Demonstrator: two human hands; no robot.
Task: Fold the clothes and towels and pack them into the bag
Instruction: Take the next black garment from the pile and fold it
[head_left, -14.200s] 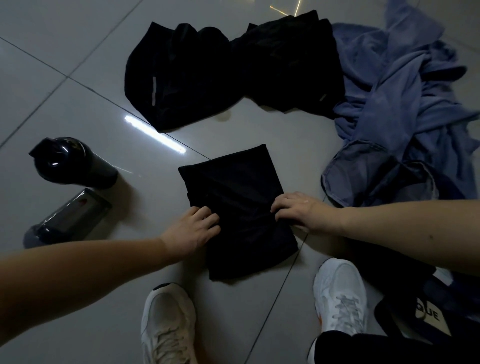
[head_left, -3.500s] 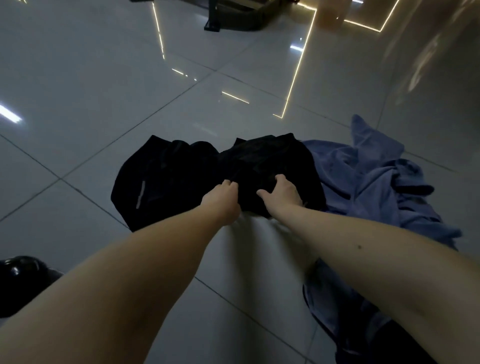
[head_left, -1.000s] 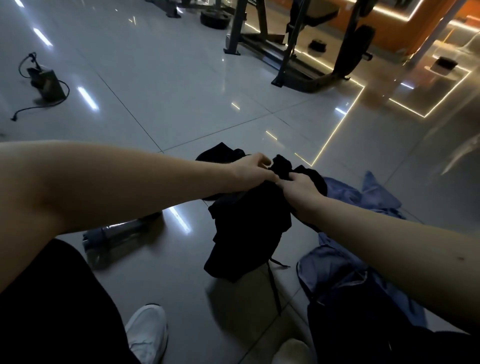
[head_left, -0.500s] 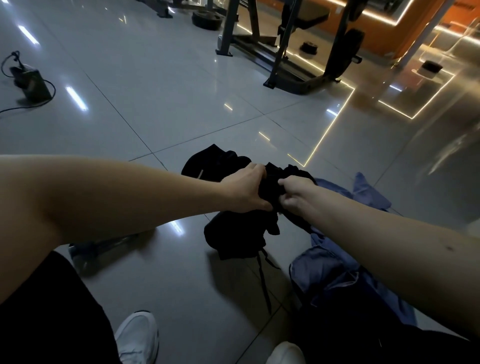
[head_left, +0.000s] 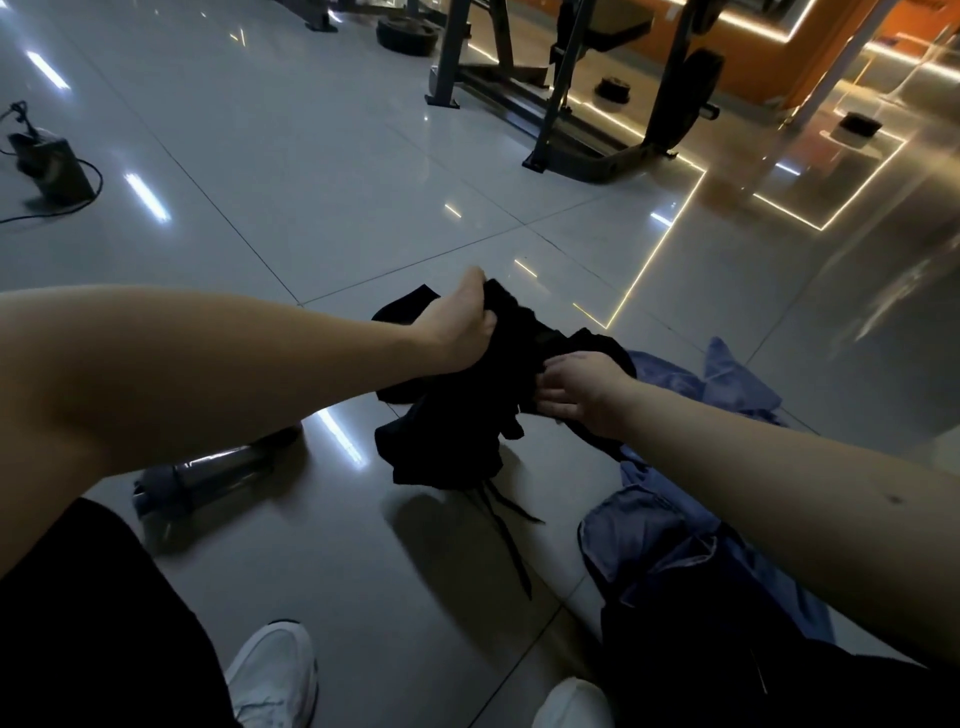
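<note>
Going off the bunched-up black fabric garment (head_left: 452, 415) mid-view: the glossy grey tiled floor (head_left: 337, 182) beyond it is wide open until the dark metal gym frame (head_left: 561, 104). Left of it, a clear plastic bottle (head_left: 208, 478) lies on its side. A crumpled blue cloth heap (head_left: 675, 530) crowds its right. Nearer than it, there's bare tile down to two white sneakers (head_left: 272, 675).
</note>
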